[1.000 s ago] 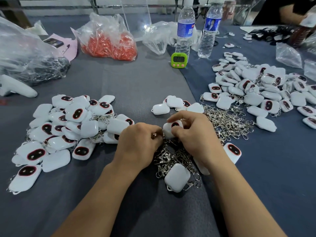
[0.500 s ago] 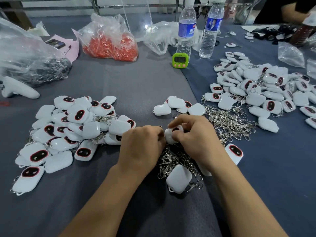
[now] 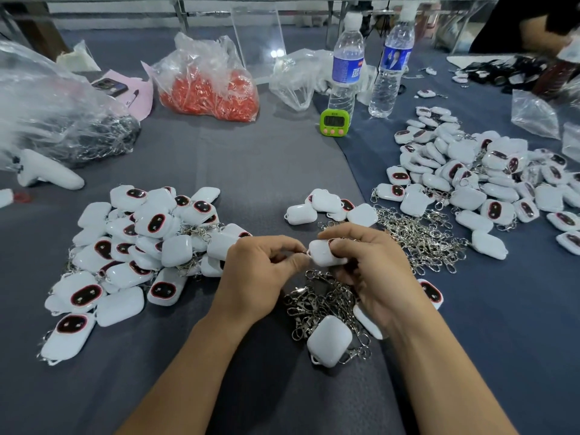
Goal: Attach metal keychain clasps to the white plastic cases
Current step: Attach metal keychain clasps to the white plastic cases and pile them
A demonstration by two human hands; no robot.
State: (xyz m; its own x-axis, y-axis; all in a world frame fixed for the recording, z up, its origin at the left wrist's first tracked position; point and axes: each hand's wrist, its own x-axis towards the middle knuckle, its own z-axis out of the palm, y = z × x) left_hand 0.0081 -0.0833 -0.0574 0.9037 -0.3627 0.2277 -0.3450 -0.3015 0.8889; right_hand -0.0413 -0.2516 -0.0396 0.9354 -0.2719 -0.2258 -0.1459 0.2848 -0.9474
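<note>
My right hand (image 3: 373, 271) grips a white plastic case (image 3: 323, 253) at the table's centre. My left hand (image 3: 260, 271) pinches a small metal clasp ring (image 3: 305, 252) against the case's left end; the ring is mostly hidden by my fingertips. Below the hands lies a loose heap of silver clasps (image 3: 320, 306) with another white case (image 3: 329, 340) on it. A pile of cases with clasps (image 3: 138, 252) lies to the left. A few bare cases (image 3: 326, 205) sit just beyond my hands.
A second spread of clasps (image 3: 420, 237) and a big pile of cases (image 3: 489, 183) fill the right. Behind stand two water bottles (image 3: 345, 67), a green timer (image 3: 334, 122), a bag of red parts (image 3: 210, 86) and a bag of dark chains (image 3: 62, 120). Another person's arm (image 3: 539, 26) is at far right.
My hands have lifted the case slightly and turned it, so more of its white side shows. My left fingers stay pinched at its end.
</note>
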